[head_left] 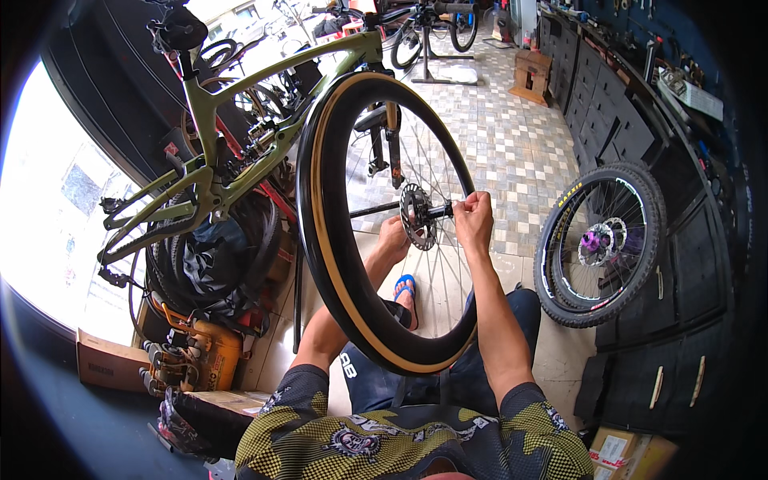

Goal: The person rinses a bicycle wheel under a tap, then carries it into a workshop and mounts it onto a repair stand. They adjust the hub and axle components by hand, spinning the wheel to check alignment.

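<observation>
A bicycle wheel (322, 232) with a deep black rim and a tan-walled tyre stands tilted in front of me. Its hub carries a disc rotor (418, 217). My right hand (474, 222) pinches the hub's right end, thumb and fingers closed together. On the hub's other side, my left hand (391, 239) is closed at the axle end, its fingertips partly hidden by the rotor. Thin spokes run from the hub to the rim between my forearms.
At the left a green bike frame (206, 128) hangs above an orange air compressor (212, 352). Two knobbly-tyred wheels (654, 208) lean against black drawer cabinets (602, 100) at the right. A wooden stool (531, 76) and a repair stand (428, 68) stand farther off on the tiled floor.
</observation>
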Available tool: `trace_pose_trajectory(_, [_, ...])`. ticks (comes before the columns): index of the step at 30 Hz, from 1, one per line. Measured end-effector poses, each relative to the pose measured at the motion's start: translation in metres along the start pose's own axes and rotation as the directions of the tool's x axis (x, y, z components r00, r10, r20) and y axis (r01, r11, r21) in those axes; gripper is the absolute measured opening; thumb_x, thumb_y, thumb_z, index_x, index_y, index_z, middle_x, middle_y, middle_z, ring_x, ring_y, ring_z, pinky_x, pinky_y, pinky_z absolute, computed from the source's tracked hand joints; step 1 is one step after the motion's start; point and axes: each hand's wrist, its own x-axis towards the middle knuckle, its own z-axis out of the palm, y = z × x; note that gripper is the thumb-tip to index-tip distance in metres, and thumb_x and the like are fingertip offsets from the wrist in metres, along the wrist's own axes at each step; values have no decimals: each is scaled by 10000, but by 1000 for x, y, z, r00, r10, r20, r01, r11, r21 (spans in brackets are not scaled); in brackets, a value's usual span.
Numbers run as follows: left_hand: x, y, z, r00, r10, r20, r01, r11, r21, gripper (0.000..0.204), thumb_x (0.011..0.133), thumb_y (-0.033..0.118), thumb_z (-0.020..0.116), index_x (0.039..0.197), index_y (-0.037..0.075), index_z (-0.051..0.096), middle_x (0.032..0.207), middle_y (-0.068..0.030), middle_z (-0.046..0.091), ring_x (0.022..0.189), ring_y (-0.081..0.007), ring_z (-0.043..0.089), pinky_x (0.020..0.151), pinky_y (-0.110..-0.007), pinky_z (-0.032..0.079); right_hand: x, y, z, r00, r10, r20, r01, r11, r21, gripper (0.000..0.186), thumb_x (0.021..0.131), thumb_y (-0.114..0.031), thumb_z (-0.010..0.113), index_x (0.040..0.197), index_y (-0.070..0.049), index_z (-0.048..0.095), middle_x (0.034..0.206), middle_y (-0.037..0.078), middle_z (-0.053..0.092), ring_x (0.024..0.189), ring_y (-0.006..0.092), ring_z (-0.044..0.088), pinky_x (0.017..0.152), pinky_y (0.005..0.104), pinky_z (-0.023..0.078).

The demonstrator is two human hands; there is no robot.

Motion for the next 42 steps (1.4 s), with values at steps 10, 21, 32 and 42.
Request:
trace_pose_trajectory(10, [-3, 5, -4, 999, -1, -38, 2, 999, 40, 151, 1037, 106, 601, 1071, -37, 635, 952, -105, 682, 822, -195, 667, 737, -347, 576, -4, -7, 3, 999, 48, 22, -48, 999, 8, 258, 889, -131, 740, 1006, -53, 524, 806, 118, 656, 756, 294, 681, 727, 421, 530])
trace_pose_trajectory(21, [0, 5, -8, 1000, 26, 9, -26, 1000, 6, 136, 1025, 110, 627, 1068, -19, 636, 915, -89, 677, 797, -185, 666, 728, -351, 571, -2, 1, 5, 999, 37, 30, -38, 999, 25, 263, 892, -130, 744, 1007, -50, 520, 818, 140, 663, 765, 317, 687, 731, 441, 535])
trace_pose_trajectory(32, [5, 5, -11, 999, 44, 27, -45, 999, 27, 152, 1023, 140, 646, 1056, -8, 639, 906, -65, 670, 787, -164, 665, 730, -360, 568, -1, 4, 5, 999, 21, 40, -22, 999, 45, 257, 892, -113, 736, 1005, -41, 517, 809, 140, 641, 750, 298, 671, 734, 426, 534])
trace_pose_trajectory(42, [6, 2, -6, 999, 26, 20, -26, 1000, 14, 174, 1030, 134, 628, 1025, -39, 649, 914, -102, 665, 786, -209, 664, 754, -362, 596, -1, 4, 1, 999, 32, 29, -33, 999, 28, 252, 900, -115, 733, 1001, -40, 514, 790, 136, 644, 722, 288, 667, 716, 428, 535])
